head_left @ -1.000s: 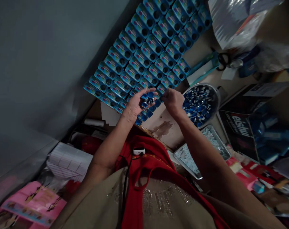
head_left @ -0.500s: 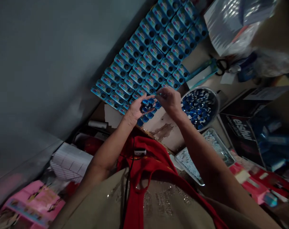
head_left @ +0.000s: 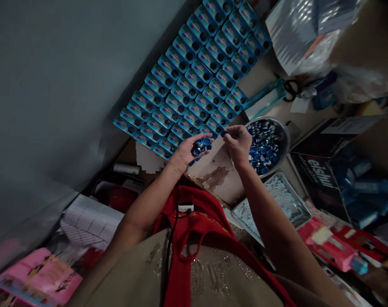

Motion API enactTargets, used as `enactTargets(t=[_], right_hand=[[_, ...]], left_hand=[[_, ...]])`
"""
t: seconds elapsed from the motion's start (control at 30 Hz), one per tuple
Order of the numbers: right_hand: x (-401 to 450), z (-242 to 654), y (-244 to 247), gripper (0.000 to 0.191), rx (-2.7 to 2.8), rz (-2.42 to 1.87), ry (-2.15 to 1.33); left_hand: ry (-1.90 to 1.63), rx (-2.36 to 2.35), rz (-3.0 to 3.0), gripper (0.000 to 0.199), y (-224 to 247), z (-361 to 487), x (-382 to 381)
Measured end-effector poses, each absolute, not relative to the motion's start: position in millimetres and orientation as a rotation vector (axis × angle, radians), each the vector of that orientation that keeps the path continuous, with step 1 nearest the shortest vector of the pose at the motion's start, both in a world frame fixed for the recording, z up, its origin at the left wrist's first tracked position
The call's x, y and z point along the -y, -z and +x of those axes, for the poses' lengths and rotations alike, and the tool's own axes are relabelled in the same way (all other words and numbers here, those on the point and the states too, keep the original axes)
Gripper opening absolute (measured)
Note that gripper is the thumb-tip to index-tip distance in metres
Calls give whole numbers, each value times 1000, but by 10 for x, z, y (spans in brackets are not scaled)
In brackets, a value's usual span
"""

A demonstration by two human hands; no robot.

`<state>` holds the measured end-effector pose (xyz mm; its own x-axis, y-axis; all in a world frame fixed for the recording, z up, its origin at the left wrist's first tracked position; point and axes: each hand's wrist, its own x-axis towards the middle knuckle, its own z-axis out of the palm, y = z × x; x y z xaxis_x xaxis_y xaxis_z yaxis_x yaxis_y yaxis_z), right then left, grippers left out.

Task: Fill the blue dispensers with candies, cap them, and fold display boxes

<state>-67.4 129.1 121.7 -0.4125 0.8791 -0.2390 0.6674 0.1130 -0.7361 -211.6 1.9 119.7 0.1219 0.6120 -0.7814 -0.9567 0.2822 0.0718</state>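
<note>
centrally, small blue caps [head_left: 202, 146] cradled in the left hand's [head_left: 190, 150] open palm, one blue cap [head_left: 224, 134] pinched between the right hand's [head_left: 239, 142] fingertips, both held near blue packs [head_left: 184, 91] laid in rows

Rows of blister packs [head_left: 196, 76] lie ahead on the table [head_left: 256, 79]. To their right, a bowl [head_left: 287, 140] holds caps [head_left: 261, 143], between scissors [head_left: 291, 89] behind and a tray [head_left: 296, 194] in front; a carton [head_left: 312, 179] stands right.
</note>
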Motion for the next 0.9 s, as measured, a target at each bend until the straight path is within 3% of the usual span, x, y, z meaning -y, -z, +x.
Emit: enactTargets(t=[0.27, 0.43, 0.7, 0.9], right_hand=[[-1679, -979, -1111, 5, 2774, -1694, -674], [-1829, -1035, -1053, 21, 2812, -1743, -700], [-1466, -1088, -1381, 15, 2730, -1426, -821], [-1124, -1012, -1349, 11, 2677, -1300, -965]], left_hand=[[-1260, -807, -454, 34, -1147, -2243, -122], [-1278, -777, -477, 40, -1073, -2269, -129], [-1270, -878, -537, 37, -1223, -2262, -87], [-1238, -905, -567, 29, -1161, -2190, -189]])
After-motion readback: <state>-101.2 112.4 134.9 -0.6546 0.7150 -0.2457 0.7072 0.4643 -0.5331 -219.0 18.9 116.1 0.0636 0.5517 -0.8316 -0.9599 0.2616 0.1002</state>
